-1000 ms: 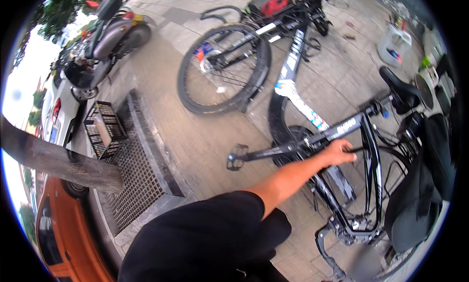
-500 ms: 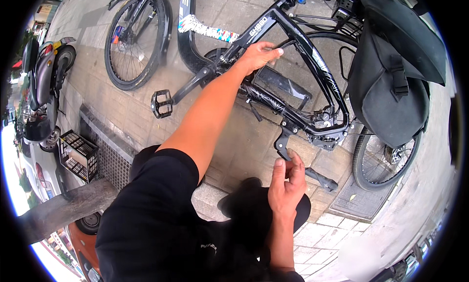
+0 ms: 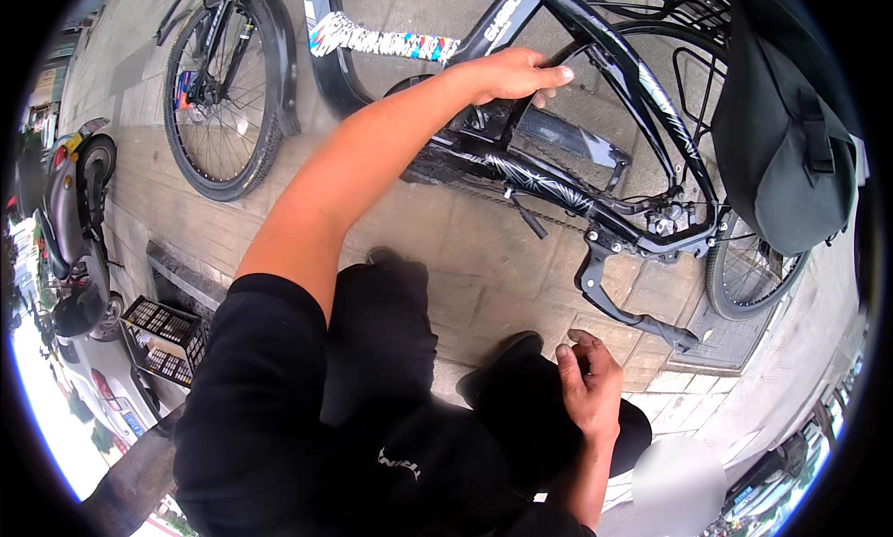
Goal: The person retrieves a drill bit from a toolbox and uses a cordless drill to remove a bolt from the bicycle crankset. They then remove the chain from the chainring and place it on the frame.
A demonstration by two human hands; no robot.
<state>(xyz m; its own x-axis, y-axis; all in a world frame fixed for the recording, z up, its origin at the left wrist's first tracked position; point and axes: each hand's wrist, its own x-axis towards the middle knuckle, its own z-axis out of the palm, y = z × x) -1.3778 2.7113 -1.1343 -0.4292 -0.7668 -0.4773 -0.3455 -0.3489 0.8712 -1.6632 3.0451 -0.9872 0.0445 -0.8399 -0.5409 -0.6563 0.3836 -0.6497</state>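
A black bicycle frame [image 3: 549,179] with white line patterns stands in front of me. My left hand [image 3: 516,75] reaches across to its slanting seat tube, fingers curled over the tube; the far side of the grip is hidden. Below the frame, the black kickstand [image 3: 595,281] angles down to the paving. Near its foot, over my right leg, I hold my right hand [image 3: 593,388] with fingers loosely bent and thumb apart. Nothing shows in it. A colourful patterned wrap [image 3: 386,44] covers part of the low frame tube.
The front wheel [image 3: 223,95] is at left, the rear wheel [image 3: 758,267] at right under a black pannier bag [image 3: 791,137]. A plastic crate [image 3: 167,337] and parked scooter [image 3: 74,202] stand further left. Paving slabs [image 3: 502,267] lie between my feet and the bicycle.
My view has shifted, and my legs show more. The right hand has drawn back from the kickstand's upper part toward me. The left hand stays at the frame.
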